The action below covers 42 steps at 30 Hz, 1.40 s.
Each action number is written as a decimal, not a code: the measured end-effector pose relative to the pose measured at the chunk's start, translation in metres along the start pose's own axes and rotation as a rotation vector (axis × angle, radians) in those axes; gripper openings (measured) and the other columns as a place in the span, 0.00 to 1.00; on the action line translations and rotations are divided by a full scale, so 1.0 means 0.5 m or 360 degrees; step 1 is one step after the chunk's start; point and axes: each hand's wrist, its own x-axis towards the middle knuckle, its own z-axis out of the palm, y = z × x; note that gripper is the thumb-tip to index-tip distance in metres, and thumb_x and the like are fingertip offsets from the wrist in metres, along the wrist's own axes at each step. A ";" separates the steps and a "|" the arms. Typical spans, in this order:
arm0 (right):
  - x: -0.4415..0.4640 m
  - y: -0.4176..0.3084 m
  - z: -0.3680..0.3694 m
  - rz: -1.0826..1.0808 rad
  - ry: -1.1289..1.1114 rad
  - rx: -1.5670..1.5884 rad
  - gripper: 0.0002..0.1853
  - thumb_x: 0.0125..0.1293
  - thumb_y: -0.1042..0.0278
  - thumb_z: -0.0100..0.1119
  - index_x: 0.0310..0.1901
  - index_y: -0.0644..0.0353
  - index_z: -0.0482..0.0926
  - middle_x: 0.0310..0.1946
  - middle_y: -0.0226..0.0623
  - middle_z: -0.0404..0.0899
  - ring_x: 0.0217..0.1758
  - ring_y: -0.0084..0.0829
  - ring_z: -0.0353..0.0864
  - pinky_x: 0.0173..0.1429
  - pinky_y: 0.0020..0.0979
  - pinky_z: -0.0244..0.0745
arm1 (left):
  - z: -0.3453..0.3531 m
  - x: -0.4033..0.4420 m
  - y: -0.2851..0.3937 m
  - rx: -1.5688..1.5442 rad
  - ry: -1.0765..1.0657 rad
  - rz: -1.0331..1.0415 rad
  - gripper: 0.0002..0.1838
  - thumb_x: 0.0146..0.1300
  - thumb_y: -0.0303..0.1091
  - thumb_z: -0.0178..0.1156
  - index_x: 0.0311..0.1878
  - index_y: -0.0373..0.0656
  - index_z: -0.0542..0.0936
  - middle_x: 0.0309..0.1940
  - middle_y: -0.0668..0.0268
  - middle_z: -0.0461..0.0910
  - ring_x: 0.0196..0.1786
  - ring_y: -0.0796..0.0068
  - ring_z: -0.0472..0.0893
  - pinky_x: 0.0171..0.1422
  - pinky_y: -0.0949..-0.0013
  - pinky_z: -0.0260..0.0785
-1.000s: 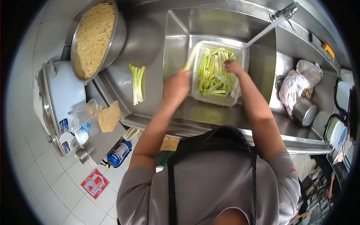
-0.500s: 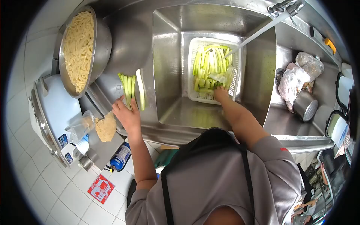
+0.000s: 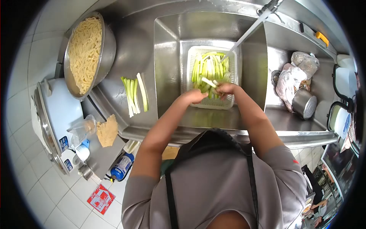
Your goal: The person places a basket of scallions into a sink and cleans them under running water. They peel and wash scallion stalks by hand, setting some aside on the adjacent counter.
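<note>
A white perforated basket (image 3: 191, 61) of cut green stalks (image 3: 208, 65) stands in the middle sink basin. Over its near part, my right hand (image 3: 226, 89) is closed on a pale stalk piece (image 3: 208, 82). My left hand (image 3: 195, 95) is beside it at the basket's near left, fingers bent; whether it holds anything is too small to tell. Several long green stalks (image 3: 132, 93) lie on the steel counter left of the basin, with a whiter stalk (image 3: 142, 91) just to their right. Water (image 3: 244, 37) runs from the tap into the basket.
A steel bowl of noodles (image 3: 84, 53) stands at the upper left. The right basin holds plastic bags (image 3: 290, 84) and a metal pot (image 3: 305, 104). A yellow-handled tool (image 3: 322, 39) lies at the back right. Brown paper (image 3: 107, 131) and a blue canister (image 3: 122, 166) are at the lower left.
My left hand has moved from the stalks on the counter to the basket. The whiter stalk now lies on the counter. My right hand has lifted a piece from the basket's near end.
</note>
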 end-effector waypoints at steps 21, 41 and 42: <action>-0.240 -0.287 -0.117 -0.1004 0.1175 0.0088 0.07 0.49 0.82 0.51 0.31 0.73 0.74 0.21 0.43 0.76 0.20 0.31 0.77 0.26 0.28 0.76 | -0.078 0.079 0.233 -0.1417 0.0608 0.1150 0.20 0.62 0.50 0.42 0.41 0.42 0.71 0.21 0.72 0.64 0.20 0.83 0.61 0.24 0.79 0.55; -0.277 -0.310 -0.162 -0.0796 0.1543 -0.1241 0.09 0.41 0.68 0.61 0.28 0.57 0.79 0.23 0.40 0.77 0.29 0.36 0.78 0.36 0.31 0.72 | -0.096 0.044 0.200 -0.2488 0.0138 0.1509 0.15 0.57 0.27 0.51 0.47 0.32 0.67 0.46 0.54 0.71 0.50 0.66 0.71 0.58 0.69 0.63; -0.258 -0.295 -0.160 -0.0791 0.1389 -0.1342 0.11 0.39 0.66 0.63 0.29 0.55 0.80 0.24 0.39 0.78 0.31 0.37 0.77 0.38 0.31 0.72 | -0.100 0.051 0.192 -0.2552 0.0257 0.1447 0.14 0.56 0.27 0.52 0.46 0.32 0.68 0.45 0.54 0.71 0.51 0.65 0.70 0.58 0.69 0.63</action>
